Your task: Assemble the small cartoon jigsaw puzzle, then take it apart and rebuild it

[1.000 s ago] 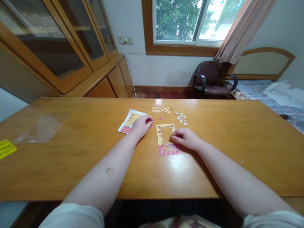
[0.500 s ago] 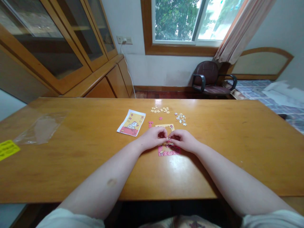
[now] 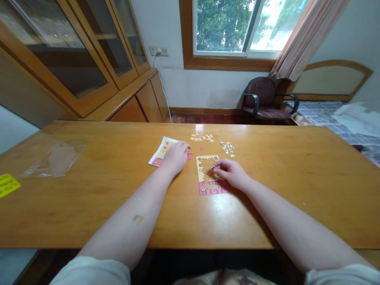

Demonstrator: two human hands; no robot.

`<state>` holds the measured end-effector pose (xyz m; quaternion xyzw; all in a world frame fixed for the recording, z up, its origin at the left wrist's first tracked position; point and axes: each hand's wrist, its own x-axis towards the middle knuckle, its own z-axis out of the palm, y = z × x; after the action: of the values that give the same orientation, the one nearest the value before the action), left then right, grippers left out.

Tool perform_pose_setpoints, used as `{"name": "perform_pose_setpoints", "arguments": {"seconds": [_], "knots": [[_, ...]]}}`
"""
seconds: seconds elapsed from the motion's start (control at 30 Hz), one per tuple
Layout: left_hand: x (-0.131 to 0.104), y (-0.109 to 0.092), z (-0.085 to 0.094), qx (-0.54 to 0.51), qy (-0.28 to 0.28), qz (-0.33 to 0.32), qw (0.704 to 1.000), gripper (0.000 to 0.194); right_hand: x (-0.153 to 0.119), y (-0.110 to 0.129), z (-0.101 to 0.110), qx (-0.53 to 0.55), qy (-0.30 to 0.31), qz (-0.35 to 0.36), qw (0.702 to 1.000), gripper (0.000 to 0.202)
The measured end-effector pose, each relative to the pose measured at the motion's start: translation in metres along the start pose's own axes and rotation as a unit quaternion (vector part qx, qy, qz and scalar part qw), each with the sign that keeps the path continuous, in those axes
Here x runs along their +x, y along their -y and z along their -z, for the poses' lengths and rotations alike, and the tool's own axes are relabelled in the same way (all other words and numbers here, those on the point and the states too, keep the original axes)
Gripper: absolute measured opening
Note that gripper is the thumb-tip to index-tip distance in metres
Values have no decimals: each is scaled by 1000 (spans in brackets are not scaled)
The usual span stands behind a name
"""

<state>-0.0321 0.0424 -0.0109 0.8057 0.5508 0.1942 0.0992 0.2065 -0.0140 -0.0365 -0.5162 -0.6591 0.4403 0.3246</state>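
Note:
A partly assembled puzzle (image 3: 201, 174), yellow above and pink below, lies on the table with its border mostly joined and a gap in the middle. My right hand (image 3: 231, 171) pinches a small puzzle piece (image 3: 212, 168) over the puzzle's right side. Over the right part of the picture sheet (image 3: 161, 152) is my left hand (image 3: 176, 156), its fingers reaching toward the pink pieces (image 3: 190, 155); whether it holds anything is hidden. A single pink piece (image 3: 202, 148) lies above the puzzle. Yellow pieces (image 3: 202, 137) and whitish pieces (image 3: 228, 149) lie farther back.
The wooden table (image 3: 103, 190) bears a clear plastic bag (image 3: 57, 158) and a yellow label (image 3: 8, 185) at the left. Beyond its far edge are a glass-door cabinet (image 3: 130, 79), a chair (image 3: 261, 97) and a bed (image 3: 317, 113).
My left hand has left the puzzle and moved left and up to the picture sheet. My right hand stays over the puzzle, a piece now visible at its fingertips.

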Motion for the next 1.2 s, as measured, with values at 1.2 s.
{"name": "perform_pose_setpoints", "arguments": {"seconds": [1.2], "knots": [[-17, -52, -9, -310, 195, 95, 925, 18, -5, 8, 2, -207, -43, 192, 958, 18]]}}
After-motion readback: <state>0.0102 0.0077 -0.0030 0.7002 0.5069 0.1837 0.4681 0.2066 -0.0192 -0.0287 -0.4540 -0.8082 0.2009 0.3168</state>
